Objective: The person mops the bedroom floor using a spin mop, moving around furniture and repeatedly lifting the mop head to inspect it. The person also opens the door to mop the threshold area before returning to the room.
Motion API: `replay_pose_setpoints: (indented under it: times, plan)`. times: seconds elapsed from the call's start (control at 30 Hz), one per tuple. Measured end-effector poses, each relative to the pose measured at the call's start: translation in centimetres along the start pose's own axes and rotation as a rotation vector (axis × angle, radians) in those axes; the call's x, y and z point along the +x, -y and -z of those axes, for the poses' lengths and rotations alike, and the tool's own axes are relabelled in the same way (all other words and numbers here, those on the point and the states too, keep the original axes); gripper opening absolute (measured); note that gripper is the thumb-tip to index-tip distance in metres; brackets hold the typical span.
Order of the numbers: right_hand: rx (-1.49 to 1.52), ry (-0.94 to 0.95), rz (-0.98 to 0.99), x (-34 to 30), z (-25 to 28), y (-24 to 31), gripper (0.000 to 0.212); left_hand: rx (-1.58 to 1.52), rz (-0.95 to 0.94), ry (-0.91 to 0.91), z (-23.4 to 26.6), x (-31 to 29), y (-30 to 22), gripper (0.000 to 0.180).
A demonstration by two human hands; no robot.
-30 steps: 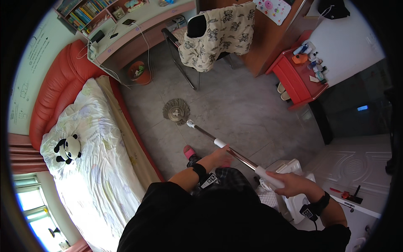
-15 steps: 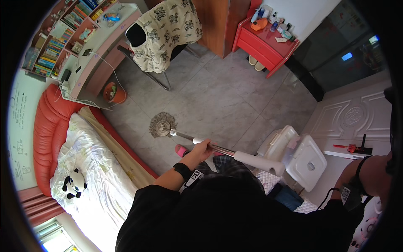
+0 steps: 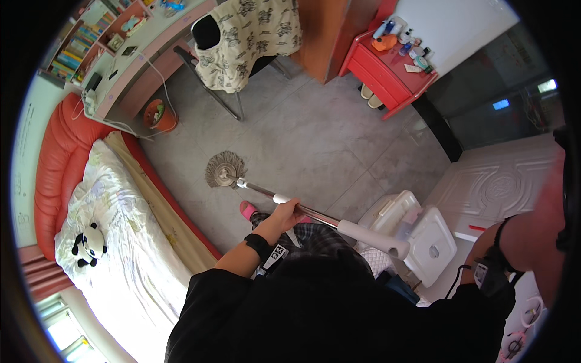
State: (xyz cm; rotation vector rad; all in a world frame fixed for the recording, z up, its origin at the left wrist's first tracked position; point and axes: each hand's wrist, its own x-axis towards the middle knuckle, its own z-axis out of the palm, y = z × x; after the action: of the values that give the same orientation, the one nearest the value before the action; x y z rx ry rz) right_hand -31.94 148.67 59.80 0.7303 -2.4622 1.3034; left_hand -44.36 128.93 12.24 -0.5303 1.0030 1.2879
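My left hand [image 3: 285,215] is wrapped round the pole of a mop [image 3: 327,219], near its middle. The mop has a silver pole and a thick white handle end, which points toward the right. Its round head of grey-beige strings [image 3: 224,170] lies spread on the tiled floor, ahead and left of my feet. At the right edge my right hand [image 3: 535,242] is raised close to the camera, away from the mop. It is blurred and its fingers do not show. A pink slipper [image 3: 247,210] is on my foot beside the pole.
The bed [image 3: 121,242] with a panda toy [image 3: 89,245] stands on the left. An orange bin [image 3: 160,116], a desk [image 3: 142,63] and a draped chair [image 3: 245,45] are ahead. At right are a red cabinet [image 3: 381,75], white lidded bins [image 3: 431,245] and a white door [image 3: 496,181].
The view has shifted slightly. The mop head sits a little further left and up in the picture, my left hand still on the pole. My raised right hand has moved and blurred.
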Motion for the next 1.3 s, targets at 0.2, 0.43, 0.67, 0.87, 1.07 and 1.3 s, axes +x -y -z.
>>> replay_pose_setpoints:
  times: [0.2, 0.43, 0.67, 0.87, 1.07, 1.3]
  plan:
    - [0.12, 0.844, -1.091, -8.1, -10.8, -12.7, 0.097, -0.058, 0.012, -0.068, -0.1, 0.4, 0.2, 0.014]
    - [-0.431, 0.952, -1.258, -13.0, -14.8, -13.8, 0.057, -0.048, -0.034, -0.052, -2.1, 2.9, 1.5, 0.014]
    - [0.197, 0.807, -1.509, -11.5, -12.2, -15.0, 0.038, 0.037, -0.08, -0.047, -2.0, 2.5, 1.4, 0.029]
    - [-0.155, 0.779, -1.035, -11.8, -13.5, -17.6, 0.031, 0.548, -0.711, -0.669, 4.2, -8.8, -8.8, 0.09]
    - [-0.683, 0.984, -1.049, -11.7, -14.6, -22.2, 0.033, 0.929, -1.936, -0.311, 3.6, -36.7, -16.9, 0.083]
    - [-0.504, 0.987, -1.061, -9.4, -16.1, -25.5, 0.029, 1.503, -1.993, -0.752, 3.8, -45.9, -16.2, 0.077]
